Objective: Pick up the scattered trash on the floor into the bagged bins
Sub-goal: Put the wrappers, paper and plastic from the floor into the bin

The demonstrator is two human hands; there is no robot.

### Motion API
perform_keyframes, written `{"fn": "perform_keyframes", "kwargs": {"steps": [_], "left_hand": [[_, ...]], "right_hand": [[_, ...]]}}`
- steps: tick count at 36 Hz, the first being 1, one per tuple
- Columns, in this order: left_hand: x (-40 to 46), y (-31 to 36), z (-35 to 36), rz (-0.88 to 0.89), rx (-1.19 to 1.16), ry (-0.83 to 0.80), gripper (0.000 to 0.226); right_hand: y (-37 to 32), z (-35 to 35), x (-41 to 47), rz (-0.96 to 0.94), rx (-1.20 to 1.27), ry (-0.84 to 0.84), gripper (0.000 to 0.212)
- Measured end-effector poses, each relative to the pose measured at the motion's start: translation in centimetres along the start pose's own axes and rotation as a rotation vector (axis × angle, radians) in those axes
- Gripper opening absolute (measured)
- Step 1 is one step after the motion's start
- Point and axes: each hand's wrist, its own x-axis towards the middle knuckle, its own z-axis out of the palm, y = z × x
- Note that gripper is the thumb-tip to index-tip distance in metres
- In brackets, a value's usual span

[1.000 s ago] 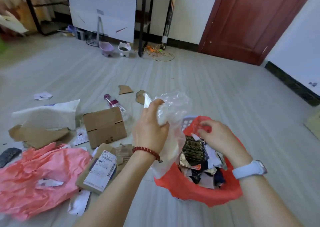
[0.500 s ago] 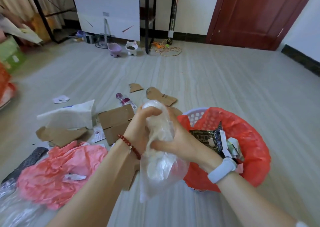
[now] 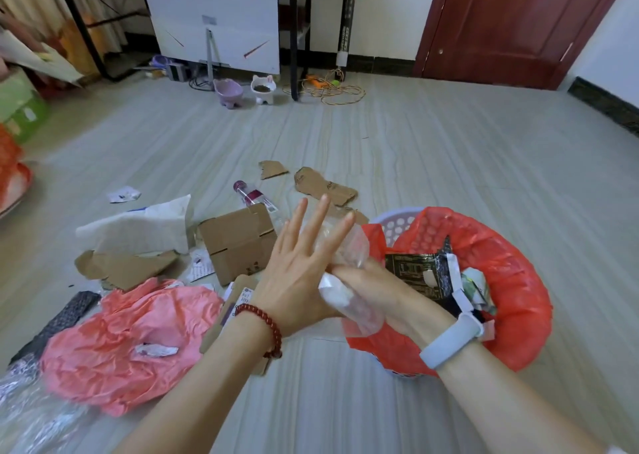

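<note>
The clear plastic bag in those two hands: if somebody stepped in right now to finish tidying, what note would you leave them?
Left hand: open, fingers spread, palm pressed against the clear plastic bag.
Right hand: shut on the clear plastic bag, beside the bin.
Red-lined bin: on the floor at right, already holding wrappers and paper.
Done: some trash binned; bag is being squashed, not yet in.
Left on the floor: pink crumpled paper, cardboard box, cardboard scraps, bottle, white bag.
</note>
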Motion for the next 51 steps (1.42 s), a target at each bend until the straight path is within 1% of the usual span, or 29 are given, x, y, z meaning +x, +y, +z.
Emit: {"fn": "perform_keyframes", "kwargs": {"steps": [2, 4, 6, 7, 8, 9, 11, 12, 13, 15, 16, 19, 22, 24, 26, 28, 29, 30, 32, 33, 35, 37, 40, 42, 43, 46, 47, 49, 51], "left_hand": [[-0.8, -0.3, 0.0, -0.027, -0.033, -0.055, 0.092], [-1.4, -0.8, 0.1, -0.093, -0.105, -0.098, 0.089], [-1.3, -1.5, 0.2, -0.172, -0.184, -0.044, 0.075], [-1.1, -1.8, 0.2, -0.229, -0.207, 0.006, 0.067], [-0.8, -2.0, 0.1, -0.297, -0.218, 0.047, 0.059], [-0.6, -2.1, 0.0, -0.35, -0.218, 0.088, 0.053], [-0.3, -2.3, -0.1, -0.459, -0.192, 0.184, 0.046], [-0.2, -2.3, -0.2, -0.519, -0.179, 0.232, 0.045], [-0.2, -2.3, -0.2, -0.559, -0.161, 0.266, 0.044], [0.0, -1.8, -0.2, -0.556, -0.177, 0.293, 0.042], [0.1, -1.2, -0.2, -0.537, -0.242, 0.295, 0.04], [0.6, 1.4, -0.1, -0.535, -0.491, 0.278, 0.034], [0.4, 2.1, 0.1, -0.516, -0.654, 0.189, 0.049], [0.2, 2.3, 0.0, -0.454, -0.654, 0.103, 0.071], [0.4, 2.6, 0.2, -0.357, -0.49, 0.062, 0.092], [1.0, 3.0, 0.6, -0.284, -0.271, 0.086, 0.095], [1.3, 3.3, 0.7, -0.275, -0.22, 0.079, 0.093], [1.4, 3.5, 0.9, -0.278, -0.192, 0.062, 0.09], [1.6, 3.2, 1.6, -0.258, -0.142, 0.0, 0.085], [1.7, 3.0, 1.9, -0.241, -0.104, -0.039, 0.085], [1.9, 2.5, 2.6, -0.21, -0.03, -0.104, 0.088], [2.0, 2.5, 3.3, -0.206, 0.009, -0.132, 0.086], [1.9, 2.8, 4.7, -0.24, 0.038, -0.215, 0.081], [1.8, 3.0, 6.0, -0.281, 0.022, -0.291, 0.074], [1.8, 3.0, 6.6, -0.312, 0.008, -0.33, 0.072], [1.4, 2.7, 8.3, -0.43, -0.08, -0.403, 0.071], [1.2, 2.7, 8.7, -0.452, -0.116, -0.404, 0.071], [0.9, 2.5, 9.1, -0.46, -0.167, -0.365, 0.075], [0.8, 2.4, 9.2, -0.45, -0.175, -0.325, 0.081]], "right_hand": [[0.6, 0.4, -0.3, 0.076, 0.012, -0.024, 0.038], [0.7, 0.7, -0.6, 0.082, 0.018, -0.064, 0.047], [0.5, 0.5, -0.7, 0.046, 0.148, -0.097, 0.048], [0.0, 0.6, -0.8, 0.008, 0.244, -0.089, 0.04], [-0.5, 0.7, -0.9, -0.038, 0.333, -0.048, 0.032], [-0.9, 0.9, -0.8, -0.075, 0.348, 0.051, 0.03], [-1.0, 1.0, -0.3, -0.123, 0.26, 0.245, 0.04], [-0.9, 1.1, 0.0, -0.113, 0.242, 0.295, 0.048], [-1.1, 1.2, 0.0, -0.09, 0.266, 0.291, 0.055], [-1.5, 1.8, 0.1, 0.017, 0.421, 0.159, 0.067], [-1.7, 2.3, 0.3, 0.091, 0.506, 0.1, 0.069], [-1.6, 3.6, 0.8, 0.269, 0.783, 0.09, 0.062], [-1.2, 2.9, 1.1, 0.282, 0.98, 0.035, 0.038], [-1.0, 1.8, 1.1, 0.233, 1.021, -0.03, 0.026], [-1.3, 1.1, 1.1, 0.211, 1.022, -0.06, 0.026], [-1.6, 0.6, 1.3, 0.185, 1.06, -0.008, 0.025], [-1.7, 0.4, 1.3, 0.155, 1.062, 0.048, 0.023], [-1.6, 0.1, 1.5, 0.095, 1.014, 0.131, 0.019], [-1.3, -0.8, 1.7, -0.041, 0.748, 0.362, 0.012], [-1.1, -1.6, 1.6, -0.092, 0.535, 0.485, 0.013], [-0.7, -3.9, 1.3, -0.212, -0.013, 0.705, 0.01], [0.1, -6.8, 1.1, -0.308, -0.462, 0.828, 0.023], [2.8, -9.6, 0.7, -0.266, -0.835, 0.877, 0.036], [5.9, -10.1, 0.5, -0.125, -1.079, 0.778, 0.043], [7.3, -10.0, 0.4, -0.025, -1.143, 0.651, 0.05], [10.6, -9.8, 0.7, 0.316, -1.114, 0.177, 0.068], [11.1, -9.8, 1.0, 0.37, -1.108, 0.078, 0.069], [11.7, -9.6, 1.6, 0.396, -1.102, 0.004, 0.066], [12.4, -9.6, 2.3, 0.36, -1.141, 0.013, 0.059]]}}
